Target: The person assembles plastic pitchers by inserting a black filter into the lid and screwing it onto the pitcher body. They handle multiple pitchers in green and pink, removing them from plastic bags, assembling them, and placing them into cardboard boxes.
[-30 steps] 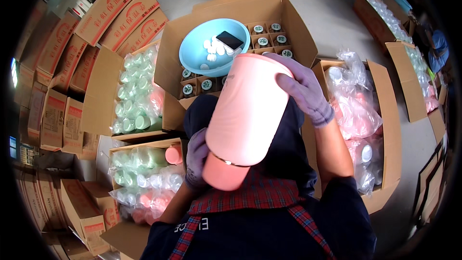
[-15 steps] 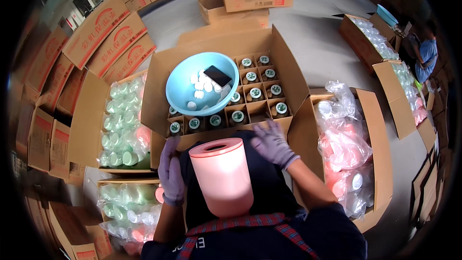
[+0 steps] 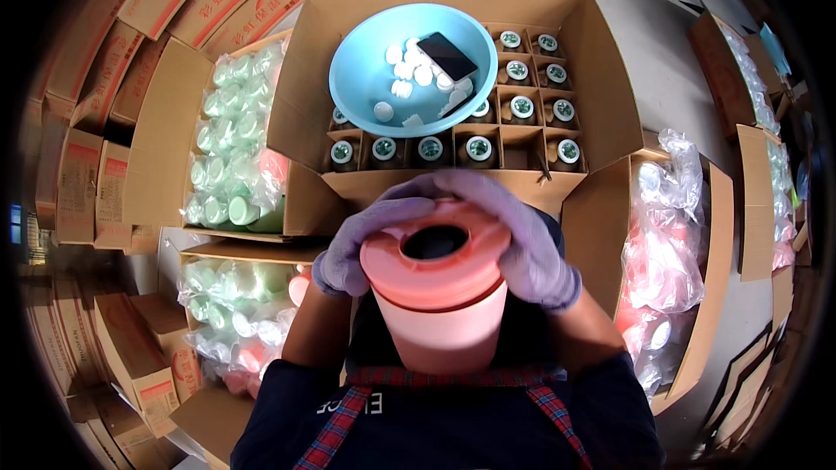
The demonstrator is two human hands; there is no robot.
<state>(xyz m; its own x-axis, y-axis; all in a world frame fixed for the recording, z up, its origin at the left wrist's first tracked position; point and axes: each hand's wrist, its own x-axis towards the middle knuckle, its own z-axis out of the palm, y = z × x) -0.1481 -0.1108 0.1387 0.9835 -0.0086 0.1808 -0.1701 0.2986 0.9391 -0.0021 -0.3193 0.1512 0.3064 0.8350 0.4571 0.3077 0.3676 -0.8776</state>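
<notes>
A pink cylindrical flask casing (image 3: 440, 331) stands upright close in front of my body. On its top sits a darker pink ring-shaped collar (image 3: 387, 265) with a round dark opening in the middle. My left hand (image 3: 370, 231) curls round the collar's left and far side, while my right hand (image 3: 522, 239) wraps its right and far side. Both hands wear light purple gloves, and some fingertips are hidden behind the collar. A narrow dark line runs between collar and casing; whether the two are joined I cannot tell.
Beyond my hands, a divided carton (image 3: 601, 78) holds several capped bottles (image 3: 478, 149). A blue basin (image 3: 348, 78) rests over it, with white caps (image 3: 423, 76) and a black phone (image 3: 448, 57) inside. Cartons of bagged green parts (image 3: 231, 135) and bagged pink parts (image 3: 657, 261) flank me.
Both hands have come in from either side of the casing and closed round its collar. The casing's top now appears larger and nearer, and the view has shifted.
</notes>
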